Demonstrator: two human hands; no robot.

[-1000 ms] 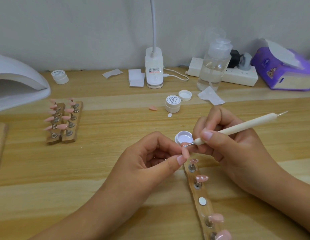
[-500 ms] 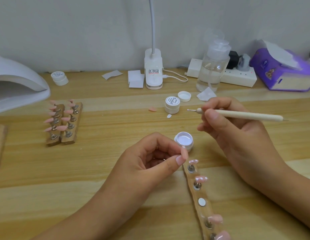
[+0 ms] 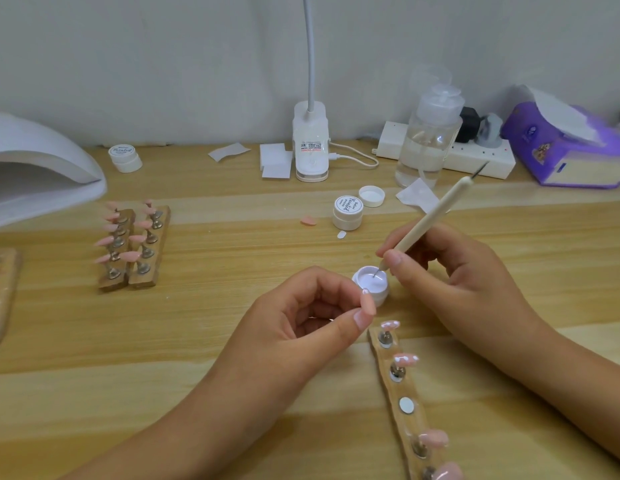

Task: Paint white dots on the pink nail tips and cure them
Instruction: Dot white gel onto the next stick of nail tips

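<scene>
My left hand pinches a pink nail tip between thumb and forefinger, just left of the open white gel pot. My right hand grips a cream dotting tool like a pen, with its metal point dipped in the pot's white gel. Below the pot a wooden holder strip carries several pink tips on metal stands; one magnet spot on it is bare. The two tips nearest the pot show white dots.
Two more wooden holders with pink tips stand at the left, beside a white curing lamp. A closed gel pot, a loose lid, a loose pink tip, a clear pump bottle, a desk lamp base, a power strip and a purple tissue pack lie at the back.
My right hand lifted the dotting tool away from the held tip, swung it level, then brought its point down into the white gel pot. My left hand kept still with the tip.
</scene>
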